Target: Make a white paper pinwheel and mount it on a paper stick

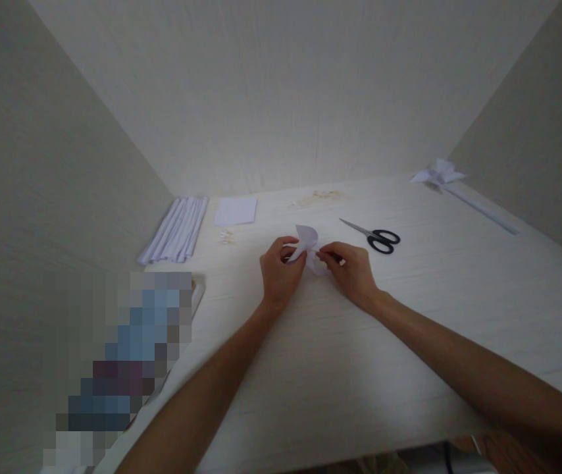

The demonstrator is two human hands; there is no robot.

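Observation:
A small white paper pinwheel (307, 236) with curled blades is held above the table, between my two hands. My left hand (281, 270) grips it from the left side, thumb and fingers closed on the paper. From the right, my right hand (350, 266) reaches to the pinwheel's middle with thumb and fingertips pinched together. Something tiny may be in that pinch, too small to make out. Just right of my right hand lie scissors (380, 240) with black handles, their blades pointing to the upper left.
Rolled white paper sticks (175, 230) lie at the back left beside a square paper stack (235, 210). Small white-tipped pieces (226, 237) and scattered tan bits (328, 195) are nearby. A pinwheel on a stick (439, 173) rests at the far right. Walls enclose the table (281, 368).

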